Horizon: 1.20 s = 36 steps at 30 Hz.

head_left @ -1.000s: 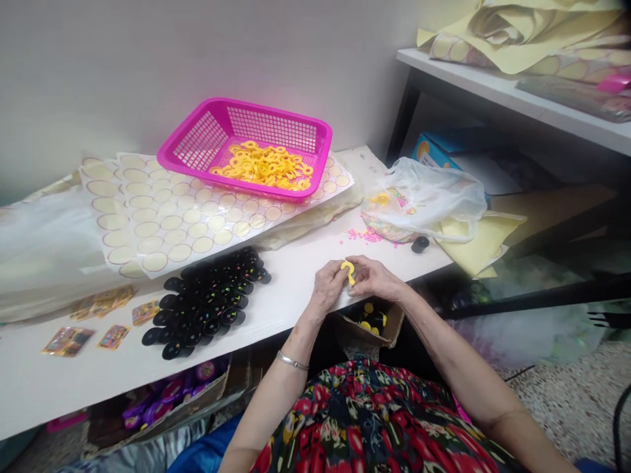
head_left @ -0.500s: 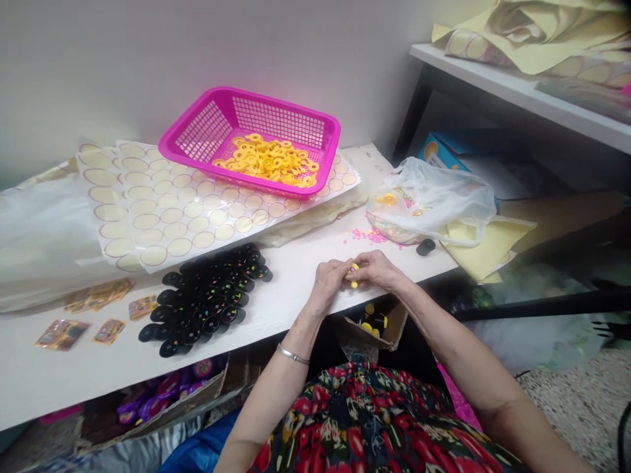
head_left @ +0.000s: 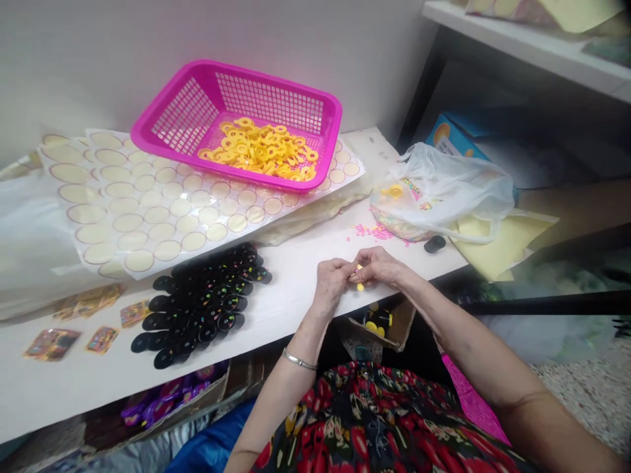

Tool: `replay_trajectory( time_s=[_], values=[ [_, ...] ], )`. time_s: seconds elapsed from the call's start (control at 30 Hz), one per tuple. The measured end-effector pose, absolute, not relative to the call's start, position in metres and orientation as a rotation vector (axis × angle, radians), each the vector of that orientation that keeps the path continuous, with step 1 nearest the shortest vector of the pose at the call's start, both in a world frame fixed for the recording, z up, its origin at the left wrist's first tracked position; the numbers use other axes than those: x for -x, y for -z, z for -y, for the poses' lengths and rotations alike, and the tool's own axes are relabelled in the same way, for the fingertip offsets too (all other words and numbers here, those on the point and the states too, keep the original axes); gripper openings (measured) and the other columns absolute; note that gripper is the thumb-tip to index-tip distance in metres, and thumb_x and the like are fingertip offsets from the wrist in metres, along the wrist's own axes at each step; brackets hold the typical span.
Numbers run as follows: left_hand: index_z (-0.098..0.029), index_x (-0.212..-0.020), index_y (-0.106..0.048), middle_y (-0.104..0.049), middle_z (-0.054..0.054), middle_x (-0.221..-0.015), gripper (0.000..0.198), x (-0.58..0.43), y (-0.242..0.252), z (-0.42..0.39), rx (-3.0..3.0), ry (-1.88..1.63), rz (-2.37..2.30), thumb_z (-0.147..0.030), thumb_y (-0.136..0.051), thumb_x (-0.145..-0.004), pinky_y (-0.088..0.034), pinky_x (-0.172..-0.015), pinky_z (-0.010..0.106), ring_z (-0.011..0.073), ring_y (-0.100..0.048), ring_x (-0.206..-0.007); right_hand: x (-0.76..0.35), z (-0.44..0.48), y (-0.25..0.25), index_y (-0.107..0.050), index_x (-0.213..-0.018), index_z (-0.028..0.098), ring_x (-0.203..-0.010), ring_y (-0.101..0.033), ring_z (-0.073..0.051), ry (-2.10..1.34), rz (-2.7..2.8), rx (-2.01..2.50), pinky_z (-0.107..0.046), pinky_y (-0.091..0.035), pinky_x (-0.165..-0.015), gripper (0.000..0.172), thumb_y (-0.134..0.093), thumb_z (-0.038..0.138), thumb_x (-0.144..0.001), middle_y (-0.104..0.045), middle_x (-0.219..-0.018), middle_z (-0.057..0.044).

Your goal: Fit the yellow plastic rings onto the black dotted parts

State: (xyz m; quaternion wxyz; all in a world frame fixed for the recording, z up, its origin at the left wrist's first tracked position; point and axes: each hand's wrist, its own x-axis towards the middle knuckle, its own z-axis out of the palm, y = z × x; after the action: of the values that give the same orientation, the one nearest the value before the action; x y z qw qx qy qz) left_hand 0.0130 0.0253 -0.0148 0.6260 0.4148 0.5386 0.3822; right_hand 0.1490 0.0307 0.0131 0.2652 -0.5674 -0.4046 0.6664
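Observation:
My left hand (head_left: 333,281) and my right hand (head_left: 378,265) meet just above the front edge of the white table (head_left: 286,282). Between their closed fingertips they pinch a small yellow plastic piece (head_left: 360,287), mostly covered by the fingers. A bit of pink shows at its top. It resembles the yellow ring pieces (head_left: 266,148) heaped in a pink basket (head_left: 236,172). Beyond my hands lie scattered pink beads (head_left: 377,231). Left of them, black round caps (head_left: 197,302) stand in a tight group, with coloured specks inside many.
The basket rests on sheets with printed circles (head_left: 182,207). Small colourful packets (head_left: 52,344) lie at the left. A white plastic bag (head_left: 444,190) and a lone black cap (head_left: 434,244) are at the right. Under the edge sits a cardboard box (head_left: 401,325) with yellow-black pieces.
The view has shifted slightly. Both hands stay together on the yellow piece, which has turned a little and shows less of its face.

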Motion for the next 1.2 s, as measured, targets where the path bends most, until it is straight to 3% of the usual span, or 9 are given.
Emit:
replay_trajectory(
  time_s=[0.17,0.33,0.53,0.63,0.77,0.87,1.1,1.2],
  values=[
    [-0.009,-0.074,-0.067,-0.056,0.001,-0.052,0.031,0.002,0.017,-0.021,-1.008,-0.874,-1.036,-0.039,-0.061,-0.07,-0.032,-0.045,0.021,0.0069,-0.044,-0.044,-0.154,-0.027,-0.012,-0.056,-0.067,0.014,-0.04,-0.046,-0.005,-1.748,1.171,1.466,-0.017,-0.033,-0.037,0.033,-0.079,0.026,-0.047,-0.056,-0.048,0.004],
    [-0.014,-0.097,-0.066,-0.063,0.004,-0.085,0.037,0.015,0.013,-0.015,-1.226,-0.793,-0.87,-0.02,-0.066,-0.06,-0.041,-0.063,0.022,0.0107,-0.053,-0.068,-0.152,-0.02,-0.007,-0.056,-0.071,0.013,-0.04,-0.045,-0.006,-1.702,1.161,1.398,-0.018,-0.034,-0.039,0.037,-0.079,0.031,-0.049,-0.056,-0.05,0.004],
    [-0.016,-0.08,-0.067,-0.059,0.001,-0.075,0.024,0.005,0.015,-0.017,-1.581,-0.928,-1.06,-0.028,-0.072,-0.06,-0.04,-0.065,0.024,0.0129,-0.051,-0.071,-0.158,-0.009,-0.003,-0.062,-0.08,0.011,-0.052,-0.053,-0.008,-1.668,1.214,1.26,-0.021,-0.042,-0.053,0.034,-0.075,0.033,-0.058,-0.062,-0.061,0.001],
    [-0.018,-0.078,-0.066,-0.061,0.002,-0.079,0.02,0.002,0.016,-0.012,-1.606,-1.083,-1.115,-0.023,-0.072,-0.059,-0.042,-0.071,0.027,0.0158,-0.052,-0.079,-0.165,0.003,-0.004,-0.065,-0.09,0.013,-0.061,-0.057,-0.01,-1.663,1.146,1.141,-0.024,-0.045,-0.061,0.033,-0.071,0.034,-0.065,-0.066,-0.073,-0.002],
    [-0.021,-0.082,-0.067,-0.063,0.002,-0.081,0.025,0.004,0.01,0.002,-1.648,-1.197,-1.129,-0.018,-0.072,-0.058,-0.044,-0.074,0.03,0.0176,-0.053,-0.082,-0.165,0.02,-0.008,-0.061,-0.108,0.02,-0.089,-0.06,-0.017,-1.708,1.129,0.985,-0.03,-0.046,-0.079,0.058,-0.079,0.019,-0.052,-0.066,-0.1,-0.004],
    [-0.022,-0.085,-0.067,-0.064,0.002,-0.08,0.025,0.007,0.003,0.011,-1.742,-1.253,-1.091,-0.018,-0.07,-0.061,-0.044,-0.074,0.03,0.0176,-0.053,-0.08,-0.16,0.028,-0.013,-0.058,-0.113,0.023,-0.091,-0.06,-0.018,-1.763,1.113,0.943,-0.033,-0.047,-0.08,0.071,-0.081,0.014,-0.047,-0.064,-0.105,-0.003],
    [-0.021,-0.091,-0.066,-0.067,0.006,-0.087,0.021,0.005,-0.004,0.028,-2.112,-1.319,-1.073,-0.034,-0.061,-0.075,-0.045,-0.076,0.032,0.0184,-0.054,-0.08,-0.15,0.036,-0.024,-0.063,-0.104,0.018,-0.086,-0.061,-0.017,-1.605,1.116,1.076,-0.034,-0.047,-0.082,0.055,-0.08,0.021,-0.052,-0.066,-0.091,-0.003],
    [-0.02,-0.092,-0.064,-0.068,0.008,-0.091,0.019,0.002,-0.006,0.032,-2.217,-1.408,-1.077,-0.031,-0.057,-0.078,-0.047,-0.075,0.032,0.0181,-0.056,-0.081,-0.146,0.039,-0.027,-0.065,-0.098,0.017,-0.087,-0.06,-0.018,-1.594,1.091,1.056,-0.034,-0.047,-0.083,0.049,-0.08,0.023,-0.051,-0.066,-0.093,-0.003]
  ],
)
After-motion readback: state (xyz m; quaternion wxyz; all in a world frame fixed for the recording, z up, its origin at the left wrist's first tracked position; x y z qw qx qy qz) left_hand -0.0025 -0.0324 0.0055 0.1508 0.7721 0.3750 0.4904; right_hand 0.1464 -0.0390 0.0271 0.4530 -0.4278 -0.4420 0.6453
